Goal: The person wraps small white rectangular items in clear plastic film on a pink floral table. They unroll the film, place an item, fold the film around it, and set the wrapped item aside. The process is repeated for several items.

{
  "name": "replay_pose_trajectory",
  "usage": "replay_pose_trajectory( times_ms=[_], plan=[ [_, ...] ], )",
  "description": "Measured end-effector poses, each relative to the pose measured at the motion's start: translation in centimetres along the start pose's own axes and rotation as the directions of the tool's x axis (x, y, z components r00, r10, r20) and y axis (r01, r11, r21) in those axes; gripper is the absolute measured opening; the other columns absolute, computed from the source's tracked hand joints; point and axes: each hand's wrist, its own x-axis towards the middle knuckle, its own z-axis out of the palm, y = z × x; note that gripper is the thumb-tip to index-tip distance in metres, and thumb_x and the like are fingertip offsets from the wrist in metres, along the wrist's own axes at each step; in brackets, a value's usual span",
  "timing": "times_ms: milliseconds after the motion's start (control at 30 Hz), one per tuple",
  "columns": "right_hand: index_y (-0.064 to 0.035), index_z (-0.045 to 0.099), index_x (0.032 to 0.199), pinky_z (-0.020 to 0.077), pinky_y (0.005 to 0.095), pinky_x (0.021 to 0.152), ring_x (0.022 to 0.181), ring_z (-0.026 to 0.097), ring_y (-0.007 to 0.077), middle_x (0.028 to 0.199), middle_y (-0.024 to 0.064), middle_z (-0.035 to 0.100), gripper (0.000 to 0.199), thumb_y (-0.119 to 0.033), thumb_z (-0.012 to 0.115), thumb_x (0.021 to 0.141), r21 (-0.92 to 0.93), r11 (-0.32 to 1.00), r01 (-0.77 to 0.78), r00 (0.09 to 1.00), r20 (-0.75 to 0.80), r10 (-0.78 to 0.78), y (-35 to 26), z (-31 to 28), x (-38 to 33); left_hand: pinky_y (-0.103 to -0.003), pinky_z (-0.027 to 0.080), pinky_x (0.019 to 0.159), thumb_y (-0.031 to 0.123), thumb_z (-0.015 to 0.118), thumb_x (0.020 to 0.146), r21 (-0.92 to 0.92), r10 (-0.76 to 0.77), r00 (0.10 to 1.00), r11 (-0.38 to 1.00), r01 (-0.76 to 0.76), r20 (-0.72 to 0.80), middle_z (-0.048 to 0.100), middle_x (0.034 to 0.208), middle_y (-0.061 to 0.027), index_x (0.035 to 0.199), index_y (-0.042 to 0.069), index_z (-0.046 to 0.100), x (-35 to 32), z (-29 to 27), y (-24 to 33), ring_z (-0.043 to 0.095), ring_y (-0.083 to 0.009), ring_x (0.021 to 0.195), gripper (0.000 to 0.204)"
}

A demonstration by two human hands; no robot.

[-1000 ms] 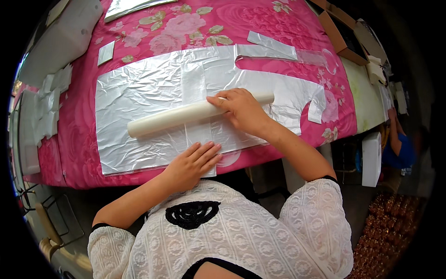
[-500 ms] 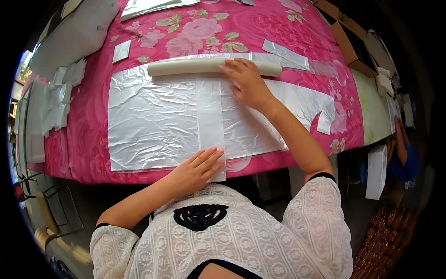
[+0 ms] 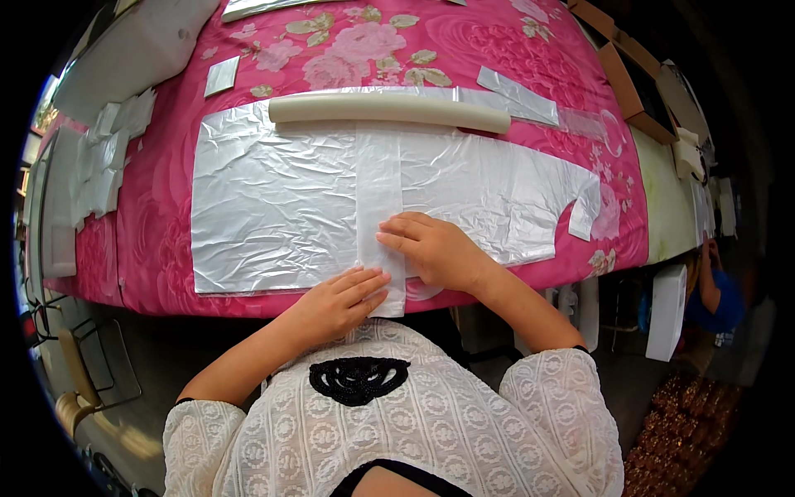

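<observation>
A shiny whitish plastic sheet, creased all over, lies spread across the table in front of me, with a curved cut-out near its right end. Down its middle runs a translucent plastic strip that hangs past the near edge. My left hand rests flat on the strip's near end, fingers stretched out. Just above it, my right hand lies on the strip's right side with its fingers extended; its thumb is hidden. A cream-white tube lies across the far part of the sheet, touched by neither hand.
The table has a pink floral cloth. Folded silvery pieces lie beyond the tube, and a small packet is at the far left. White packets are stacked at left. Cardboard boxes stand at right, near another person's blue clothing.
My right hand has left the tube and come back toward me onto the strip, beside my left hand. My left hand has stayed almost in place, and the tube remains on the sheet.
</observation>
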Motion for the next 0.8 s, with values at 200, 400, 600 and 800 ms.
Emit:
replay_pose_trajectory(
  times_ms=[200,400,600,800],
  plan=[
    [-0.001,0.059,0.104,0.0478,0.0344,0.084,0.103,0.054,0.0267,0.109,0.0111,0.058,0.041,-0.004,0.064,0.063,0.044,0.999,-0.016,0.996,-0.084,0.02,-0.5,0.7,-0.4,-0.038,0.047,0.091,-0.01,0.054,0.067,-0.273,-0.156,0.983,0.954,0.123,-0.101,0.058,0.118,-0.0101,0.11,0.005,0.059,0.4,-1.1,0.3,0.057,-0.0288,0.107,0.046],
    [-0.0027,0.061,0.097,0.0489,0.0338,0.079,0.096,0.057,0.0259,0.101,0.0092,0.06,0.03,-0.001,0.059,0.067,-0.003,0.994,-0.112,0.972,-0.207,0.109,-0.5,1.9,-0.2,-0.038,0.045,0.093,-0.003,0.058,0.07,-0.185,-0.074,0.994,0.981,0.057,-0.084,0.055,0.122,-0.0112,0.114,0.005,0.057,1.0,-2.5,-0.9,0.055,-0.0275,0.11,0.045],
    [-0.0066,0.065,0.095,0.0498,0.0328,0.076,0.093,0.058,0.0247,0.101,0.0067,0.062,0.028,-0.001,0.061,0.068,-0.018,0.991,-0.135,0.956,-0.264,0.125,-0.5,2.4,-0.2,-0.04,0.042,0.094,0.008,0.061,0.068,0.209,-0.103,0.994,0.972,0.109,-0.036,0.057,0.117,-0.0135,0.111,0.002,0.057,1.9,-1.8,-3.2,0.053,-0.0262,0.111,0.043],
    [-0.0077,0.066,0.097,0.0499,0.0326,0.074,0.088,0.06,0.0247,0.097,0.0063,0.064,0.028,-0.001,0.061,0.071,0.018,0.988,-0.154,0.959,-0.239,0.154,-0.3,1.4,-0.3,-0.04,0.044,0.09,0.008,0.058,0.071,0.136,-0.158,0.986,0.977,0.163,-0.049,0.059,0.113,-0.0145,0.111,0.001,0.057,2.6,-2.0,-3.2,0.057,-0.0274,0.104,0.04]
  ],
)
